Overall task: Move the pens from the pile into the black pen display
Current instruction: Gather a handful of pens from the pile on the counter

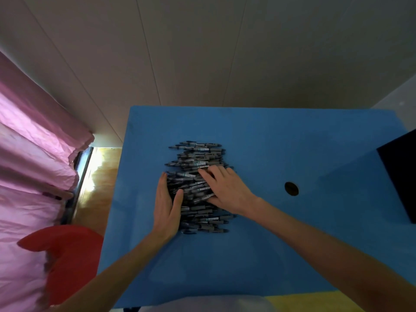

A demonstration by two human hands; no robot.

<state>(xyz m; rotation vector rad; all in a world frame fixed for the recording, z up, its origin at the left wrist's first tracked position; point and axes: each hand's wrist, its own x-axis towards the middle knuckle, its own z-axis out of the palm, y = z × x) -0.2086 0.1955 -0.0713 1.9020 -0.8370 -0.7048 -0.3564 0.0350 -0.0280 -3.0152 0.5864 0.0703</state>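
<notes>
A pile of dark grey pens [198, 158] lies in the middle of the blue table [258, 131], all roughly side by side. My left hand [167, 209] presses flat against the pile's left edge, fingers straight and thumb on the pens. My right hand [227, 188] lies on top of the pile with fingers spread over several pens; whether it grips any I cannot tell. The black pen display [399, 174] stands at the table's right edge, partly cut off by the frame, well apart from both hands.
A round dark hole [291, 188] sits in the tabletop right of the pile. A red chair [67, 255] and pink curtain [33, 143] are to the left. A white panelled wall [202, 52] rises behind the table.
</notes>
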